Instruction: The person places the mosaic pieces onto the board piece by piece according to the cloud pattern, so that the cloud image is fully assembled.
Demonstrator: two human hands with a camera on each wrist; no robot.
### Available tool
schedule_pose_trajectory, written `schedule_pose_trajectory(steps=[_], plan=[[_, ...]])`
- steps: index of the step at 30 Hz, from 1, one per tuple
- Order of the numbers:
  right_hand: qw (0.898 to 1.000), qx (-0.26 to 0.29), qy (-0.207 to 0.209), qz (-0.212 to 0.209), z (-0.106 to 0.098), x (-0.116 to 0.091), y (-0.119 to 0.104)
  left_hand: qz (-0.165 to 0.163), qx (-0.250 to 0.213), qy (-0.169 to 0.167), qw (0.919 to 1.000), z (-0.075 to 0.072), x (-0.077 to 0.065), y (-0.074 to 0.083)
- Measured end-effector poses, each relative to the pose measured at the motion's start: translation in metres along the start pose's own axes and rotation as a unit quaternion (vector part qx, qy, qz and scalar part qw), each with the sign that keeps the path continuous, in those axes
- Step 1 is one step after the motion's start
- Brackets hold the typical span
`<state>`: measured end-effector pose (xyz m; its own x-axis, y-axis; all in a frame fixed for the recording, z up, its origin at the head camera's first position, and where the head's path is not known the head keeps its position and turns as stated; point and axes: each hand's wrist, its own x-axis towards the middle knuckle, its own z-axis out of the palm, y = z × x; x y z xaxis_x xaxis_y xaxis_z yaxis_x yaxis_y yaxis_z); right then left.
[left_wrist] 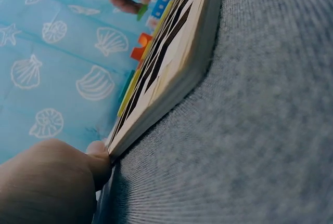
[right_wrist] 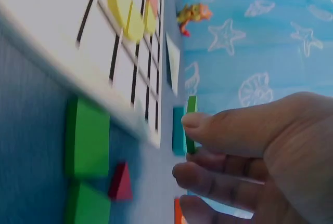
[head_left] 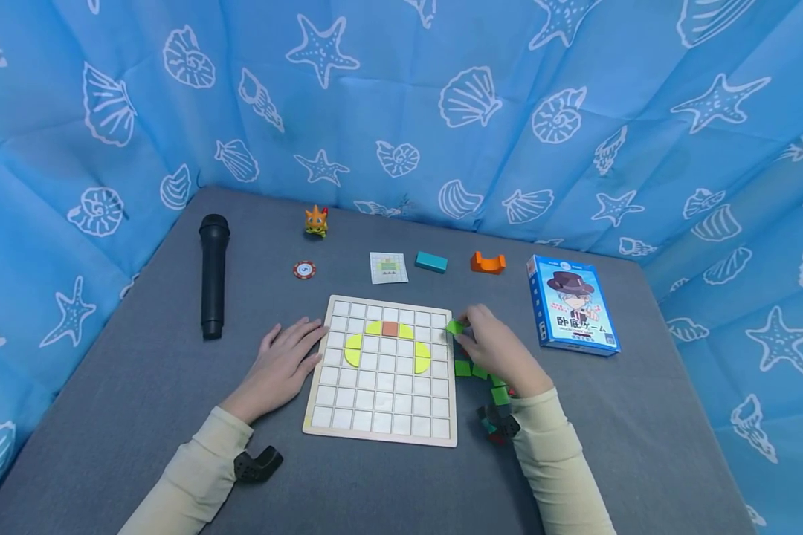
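A square wooden grid board (head_left: 381,402) lies mid-table, bearing yellow-green quarter-round pieces (head_left: 352,350) and one orange-brown square (head_left: 390,329) in its upper rows. Between thumb and fingers, my right hand (head_left: 498,345) pinches a green square tile (head_left: 454,327) above the board's right edge; the right wrist view shows that tile (right_wrist: 191,125) edge-on. My left hand (head_left: 282,364) rests flat at the board's left edge, fingertips touching the rim. In the left wrist view its thumb (left_wrist: 97,156) meets the board's corner. More green blocks (head_left: 463,368) lie right of the board, partly hidden under my right wrist.
Behind the board are a pattern card (head_left: 388,267), a teal block (head_left: 431,261), an orange arch block (head_left: 488,263), a poker chip (head_left: 304,270) and a small orange figurine (head_left: 317,221). A black microphone (head_left: 213,276) lies left; a blue game box (head_left: 572,305) lies right.
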<state>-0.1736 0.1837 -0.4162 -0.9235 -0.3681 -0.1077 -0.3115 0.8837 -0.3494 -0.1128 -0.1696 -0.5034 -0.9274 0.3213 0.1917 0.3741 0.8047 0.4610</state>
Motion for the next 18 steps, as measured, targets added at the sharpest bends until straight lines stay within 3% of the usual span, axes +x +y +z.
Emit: schedule_pose_trajectory(steps=[12, 18], plan=[[0.997, -0.003, -0.019, -0.075, 0.016, 0.001, -0.033, 0.007, -0.005, 0.004, 1.0, -0.002, 0.001, 0.0], [0.993, -0.004, -0.03, -0.11, 0.026, 0.004, -0.042, 0.015, -0.018, 0.023, 0.9995, -0.002, 0.0, 0.001]])
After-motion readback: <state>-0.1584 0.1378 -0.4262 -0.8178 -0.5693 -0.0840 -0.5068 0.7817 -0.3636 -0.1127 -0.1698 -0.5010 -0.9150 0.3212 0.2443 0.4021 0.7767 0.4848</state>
